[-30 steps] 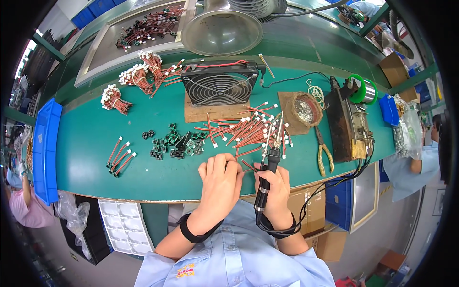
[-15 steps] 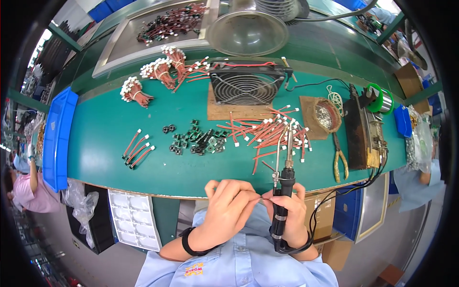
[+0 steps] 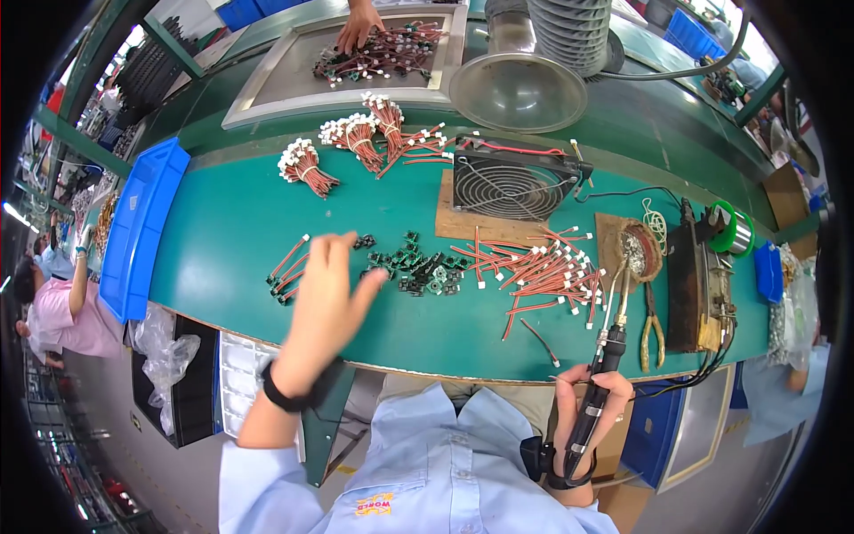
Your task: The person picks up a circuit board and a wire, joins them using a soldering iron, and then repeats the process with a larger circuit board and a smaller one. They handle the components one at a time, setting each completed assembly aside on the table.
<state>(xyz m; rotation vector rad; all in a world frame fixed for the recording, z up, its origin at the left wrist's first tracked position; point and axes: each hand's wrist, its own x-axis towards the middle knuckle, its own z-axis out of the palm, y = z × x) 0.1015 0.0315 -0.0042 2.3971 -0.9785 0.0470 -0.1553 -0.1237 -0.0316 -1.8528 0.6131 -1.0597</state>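
Observation:
My left hand (image 3: 325, 298) is open above the green table mat, thumb spread from the fingers, holding nothing visible. Beneath and beside it are red-and-black wire leads (image 3: 286, 278) with white connectors, partly hidden by the hand. To its right lies a pile of small black-and-green parts (image 3: 418, 267). My right hand (image 3: 580, 399), at the table's front edge, is closed around a black soldering iron (image 3: 600, 378). The iron's tip points up into a round pot of metal shavings (image 3: 639, 249). A loose wire lead (image 3: 540, 343) lies near that hand, below a heap of similar leads (image 3: 556, 276).
A fan (image 3: 511, 185) stands behind the heap; tied wire bundles (image 3: 307, 169) lie back left. Pliers (image 3: 652, 334), a soldering station (image 3: 689, 285) and a solder spool (image 3: 734, 230) are right. A blue bin (image 3: 138, 236) edges the left. Another person's hand (image 3: 358, 27) reaches into a framed tray (image 3: 267, 84).
My hands have parted: the left moved up and left over the mat, the right moved right with the iron, its tip now in the pot. Another person's hand has appeared at the far tray.

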